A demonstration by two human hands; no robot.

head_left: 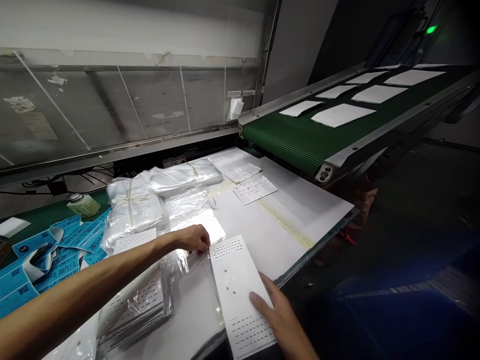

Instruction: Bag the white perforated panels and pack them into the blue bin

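My right hand (279,310) grips a long white panel (240,295) by its near right side, thumb on top. Rows of small slots run across both ends of the panel, and a few holes show near its middle. My left hand (195,239) is closed in a pinch near the panel's far left corner. From it a clear plastic bag (212,280) hangs down along the panel's left edge; whether the panel is inside it I cannot tell. Under my left forearm lies a stack of bagged slotted panels (146,295). Beyond my left hand are loose clear bags (187,202).
Tied bundles of clear bags (135,210) lie at the back left, beside blue printed strips (60,255) and a small jar (83,205). Two printed cards (256,190) rest on the white table (300,200). A green conveyor belt (288,137) carries several white panels (343,115).
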